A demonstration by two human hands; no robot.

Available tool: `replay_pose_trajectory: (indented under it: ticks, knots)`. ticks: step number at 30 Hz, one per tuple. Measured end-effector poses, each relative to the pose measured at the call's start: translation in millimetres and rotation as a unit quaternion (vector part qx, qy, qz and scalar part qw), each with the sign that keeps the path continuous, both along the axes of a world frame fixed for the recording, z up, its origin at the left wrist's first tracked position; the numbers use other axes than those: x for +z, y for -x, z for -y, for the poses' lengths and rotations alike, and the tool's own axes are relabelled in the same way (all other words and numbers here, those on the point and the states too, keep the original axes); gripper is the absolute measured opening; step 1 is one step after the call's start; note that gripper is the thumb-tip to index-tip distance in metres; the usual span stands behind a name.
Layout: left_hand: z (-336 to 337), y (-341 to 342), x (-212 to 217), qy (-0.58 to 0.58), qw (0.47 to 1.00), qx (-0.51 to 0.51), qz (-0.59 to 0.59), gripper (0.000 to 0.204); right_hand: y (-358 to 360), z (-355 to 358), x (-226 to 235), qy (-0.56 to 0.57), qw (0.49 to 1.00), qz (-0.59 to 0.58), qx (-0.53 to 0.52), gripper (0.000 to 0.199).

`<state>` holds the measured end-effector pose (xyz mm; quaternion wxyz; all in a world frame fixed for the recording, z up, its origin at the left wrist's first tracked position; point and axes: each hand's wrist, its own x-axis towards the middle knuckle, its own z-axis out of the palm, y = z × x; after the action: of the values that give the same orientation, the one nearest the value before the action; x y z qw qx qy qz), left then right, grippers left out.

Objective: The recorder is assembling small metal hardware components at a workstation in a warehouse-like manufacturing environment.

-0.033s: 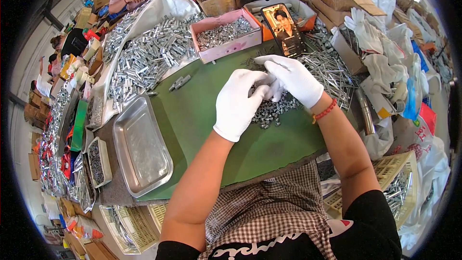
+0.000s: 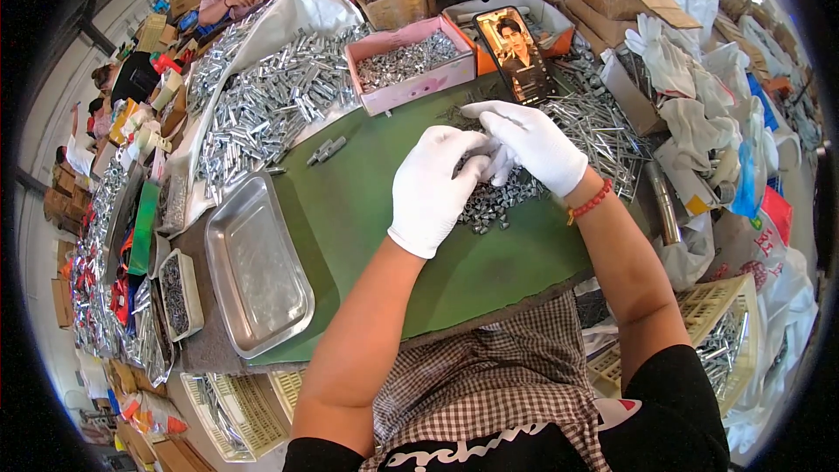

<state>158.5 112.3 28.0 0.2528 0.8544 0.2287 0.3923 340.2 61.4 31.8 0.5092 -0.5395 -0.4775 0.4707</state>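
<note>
Nothing moved: hands [image 2: 437, 188] (gloved) over nuts [image 2: 498, 205].

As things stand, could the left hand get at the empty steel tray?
Probably yes. The left hand is on the small metal parts, and the steel tray lies to its left on the green mat with only bare mat between.

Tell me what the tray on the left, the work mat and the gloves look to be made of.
Tray: likely stainless steel, going by its dull silver sheen and pressed rim. Work mat: a matte green sheet, perhaps rubber or felt; the view leaves that open. Gloves on the left hand and right hand: thin white fabric, probably cotton or nylon, wrinkling softly over the small metal parts.
</note>
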Motion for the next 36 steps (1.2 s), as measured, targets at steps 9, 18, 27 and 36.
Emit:
replay_pose_trajectory:
  ticks: [9,18,27,36]
  knots:
    - [-1,-1,-2,-0.025,0.999,0.02,-0.018,0.012,0,1,0,-0.03,0.998,0.047,0.002,0.034]
    - [-12,8,-8,0.271,0.943,0.02,0.194,0.007,-21,-4,-7,-0.137,0.898,0.408,-0.093,0.026]
    - [-12,9,-10,0.248,0.96,0.037,0.125,0.009,-7,2,5,-0.124,0.938,0.318,-0.064,0.022]
    - [4,5,6,0.074,0.995,0.039,0.054,0.014,1,10,19,-0.051,0.981,0.187,0.006,0.018]
